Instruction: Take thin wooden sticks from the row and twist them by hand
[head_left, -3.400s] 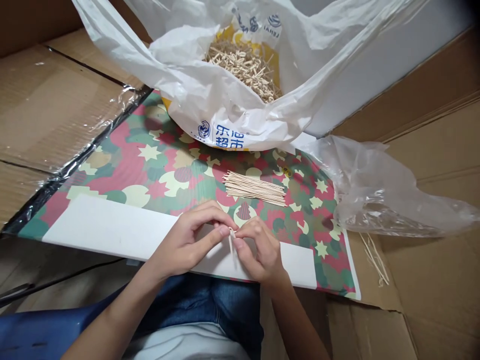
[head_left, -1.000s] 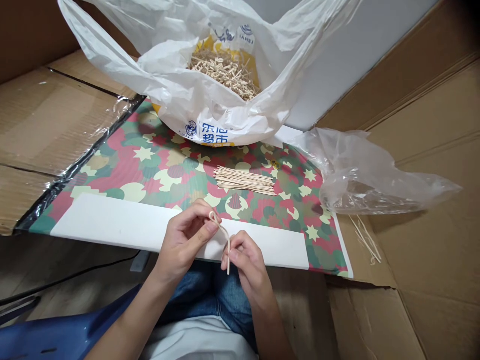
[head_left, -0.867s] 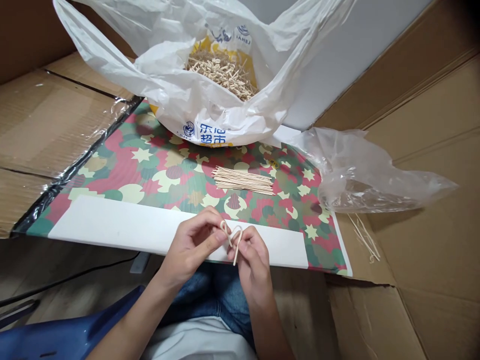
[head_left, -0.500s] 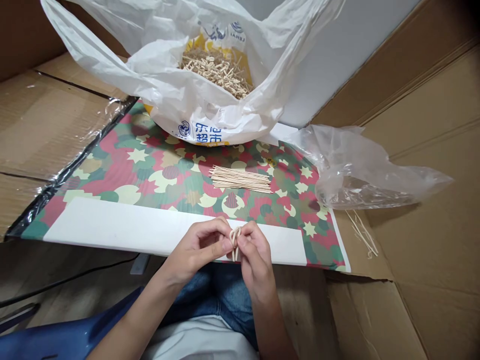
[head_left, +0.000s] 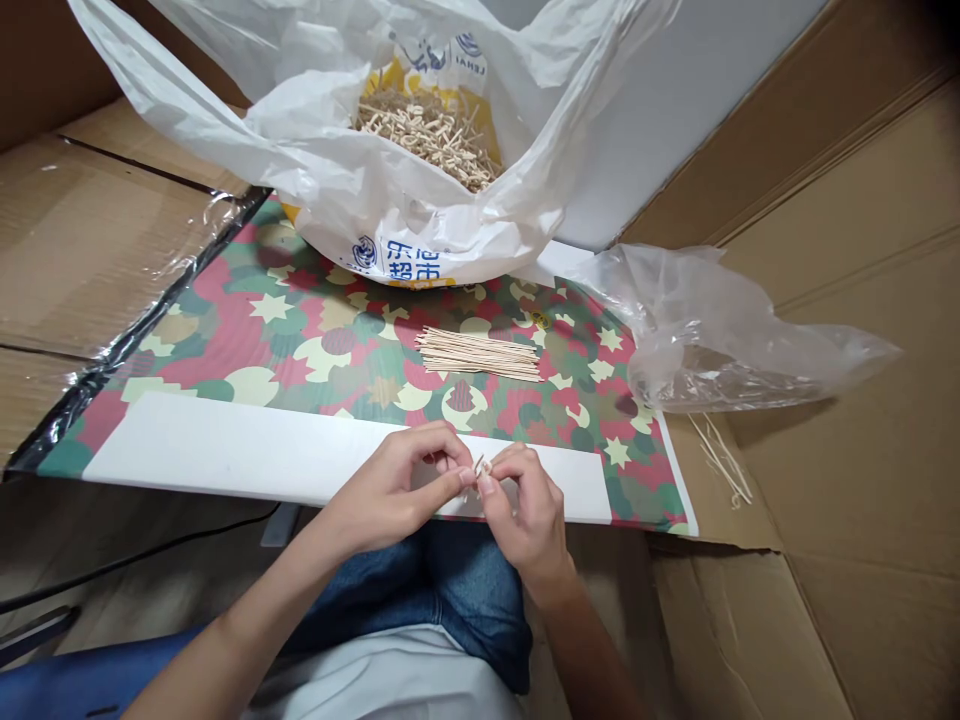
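My left hand and my right hand meet at the near edge of a board with a camouflage-and-star pattern. Both pinch a thin pale strip that is pulled into a small knot between the fingertips; only its short ends show. A flat bundle of straight pale strips lies on the board just beyond my hands. Farther back stands a white plastic bag holding a heap of small knotted pieces.
A crumpled clear plastic bag lies at the board's right edge, with a few loose strips on the cardboard beside it. Brown cardboard surrounds the board. A black cable runs below left. My lap in jeans is under the hands.
The strip was a long open loop a second ago. My hands have drawn together and pulled it into a tight small knot, and have shifted slightly right.
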